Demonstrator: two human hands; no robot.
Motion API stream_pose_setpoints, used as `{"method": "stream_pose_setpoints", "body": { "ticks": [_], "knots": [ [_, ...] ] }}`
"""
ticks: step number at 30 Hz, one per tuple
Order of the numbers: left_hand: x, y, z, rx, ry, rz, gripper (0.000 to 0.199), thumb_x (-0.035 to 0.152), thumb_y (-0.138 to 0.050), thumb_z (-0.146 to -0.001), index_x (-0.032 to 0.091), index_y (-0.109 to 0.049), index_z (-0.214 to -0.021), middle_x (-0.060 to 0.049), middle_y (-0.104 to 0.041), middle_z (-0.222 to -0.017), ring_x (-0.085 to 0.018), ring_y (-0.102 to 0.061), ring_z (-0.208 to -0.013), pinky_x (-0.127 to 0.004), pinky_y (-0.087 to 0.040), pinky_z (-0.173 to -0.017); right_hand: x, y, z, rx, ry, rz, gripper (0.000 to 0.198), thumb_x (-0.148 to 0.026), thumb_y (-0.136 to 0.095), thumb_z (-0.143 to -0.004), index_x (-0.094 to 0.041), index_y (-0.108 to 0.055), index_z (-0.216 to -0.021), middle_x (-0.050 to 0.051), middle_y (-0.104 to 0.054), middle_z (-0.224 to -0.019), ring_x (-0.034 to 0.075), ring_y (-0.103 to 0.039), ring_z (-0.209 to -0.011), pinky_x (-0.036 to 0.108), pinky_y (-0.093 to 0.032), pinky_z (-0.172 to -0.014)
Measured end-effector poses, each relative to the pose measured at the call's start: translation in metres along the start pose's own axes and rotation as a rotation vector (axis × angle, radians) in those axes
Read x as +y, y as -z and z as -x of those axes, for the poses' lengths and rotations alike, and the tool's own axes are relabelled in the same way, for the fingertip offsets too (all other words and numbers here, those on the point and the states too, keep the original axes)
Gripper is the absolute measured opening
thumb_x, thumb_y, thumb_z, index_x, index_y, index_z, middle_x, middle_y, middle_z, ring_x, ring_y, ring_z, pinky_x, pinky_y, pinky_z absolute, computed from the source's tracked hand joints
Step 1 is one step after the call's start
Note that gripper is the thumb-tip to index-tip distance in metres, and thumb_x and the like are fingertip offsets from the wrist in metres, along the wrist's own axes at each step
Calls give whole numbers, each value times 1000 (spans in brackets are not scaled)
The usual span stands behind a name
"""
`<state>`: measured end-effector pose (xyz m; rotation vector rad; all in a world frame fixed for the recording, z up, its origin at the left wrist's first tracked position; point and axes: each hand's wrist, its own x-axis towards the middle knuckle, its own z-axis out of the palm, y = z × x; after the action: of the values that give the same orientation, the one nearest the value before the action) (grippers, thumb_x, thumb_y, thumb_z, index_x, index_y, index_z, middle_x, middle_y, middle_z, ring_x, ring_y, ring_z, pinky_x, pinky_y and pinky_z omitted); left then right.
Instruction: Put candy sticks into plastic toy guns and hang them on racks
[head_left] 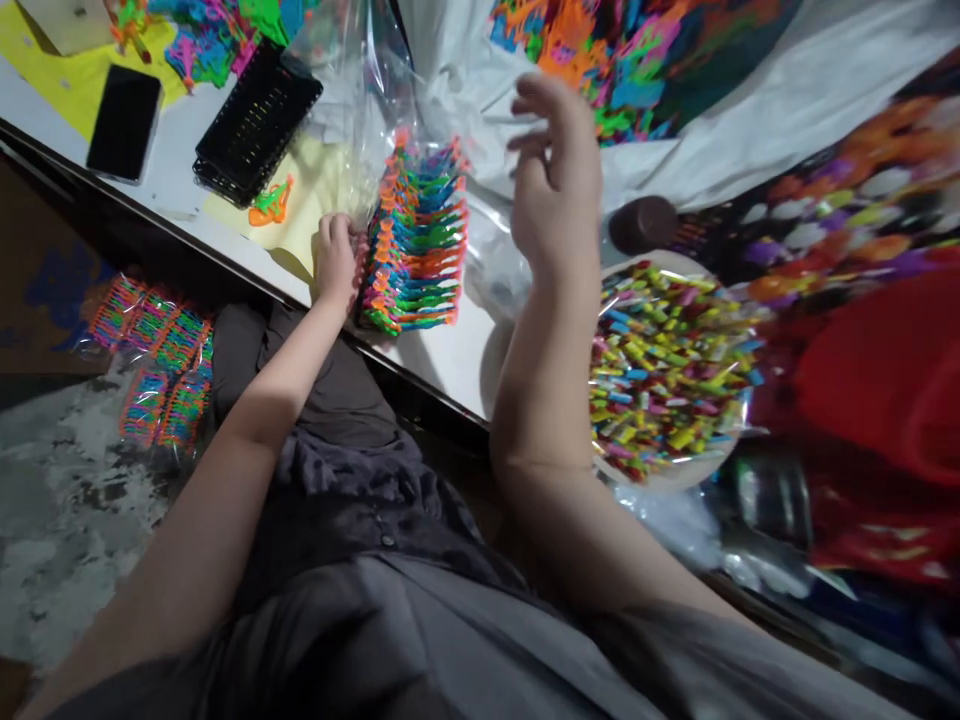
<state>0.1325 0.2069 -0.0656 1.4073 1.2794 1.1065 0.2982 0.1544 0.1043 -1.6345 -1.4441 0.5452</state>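
Observation:
My left hand (pixel 337 258) is at the left side of a neat row of small coloured plastic figures (pixel 416 240) on the white table. Its fingers are curled against that side, and what lies under them is hidden. Clear plastic film (pixel 382 80) rises behind the row. My right hand (pixel 556 165) is raised to the right of the row, slightly blurred, fingers apart and nothing visible in them. On a yellowish sheet (pixel 300 180) left of the row lies a loose orange and green figure (pixel 271 202).
A phone (pixel 124 122), black plastic baskets (pixel 255 120) and loose figures (pixel 206 40) lie at upper left. More figures (pixel 585 50) fill the top. At right are a bowl of colourful small pieces (pixel 667 370), a dark round lid (pixel 643 224) and a red container (pixel 885 370). Bagged packs (pixel 161 330) lie below left.

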Motion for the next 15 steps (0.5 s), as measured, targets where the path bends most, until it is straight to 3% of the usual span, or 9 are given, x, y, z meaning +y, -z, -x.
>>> {"method": "stream_pose_setpoints", "body": {
  "ticks": [1,3,6,11,15],
  "knots": [
    [2,1,0,15,-25,-29,11,19,-58,-85,19,-49,-79,-8,-50,-101,-21,-52,-106,-34,-36,-100,26,0,-8,89,-92,1,31,-14,-51,-89,-25,-53,-118,2,-54,-128,11,-51,-113,29,-45,-102],
    [6,2,-1,4,-50,-40,10,23,-61,-84,19,-52,-79,-7,-53,-100,-22,-49,-115,-37,-30,-105,72,-3,-16,112,-307,-34,38,-10,-50,-87,-23,-51,-122,3,-56,-128,12,-55,-104,32,-50,-94],
    [9,2,-1,-13,-55,-32,8,24,-61,-83,20,-55,-79,-7,-57,-100,-23,-46,-119,-38,-25,-109,111,-14,-15,21,-315,-174,41,-19,-61,-80,-25,-55,-120,1,-57,-127,16,-59,-102,36,-54,-86],
    [8,0,-4,-14,0,-34,7,27,-58,-84,21,-57,-80,-8,-58,-107,-22,-48,-119,-38,-24,-111,120,-33,-16,47,-176,-250,40,-35,-75,-68,-22,-62,-103,3,-66,-108,17,-59,-101,41,-51,-92],
    [7,-3,-7,17,9,36,11,29,-57,-85,22,-57,-77,-7,-61,-102,-21,-51,-114,-41,-16,-115,126,-33,-21,118,-165,-217,30,-43,-76,-65,-22,-62,-81,3,-67,-87,20,-64,-88,43,-53,-89]
  ]
}}
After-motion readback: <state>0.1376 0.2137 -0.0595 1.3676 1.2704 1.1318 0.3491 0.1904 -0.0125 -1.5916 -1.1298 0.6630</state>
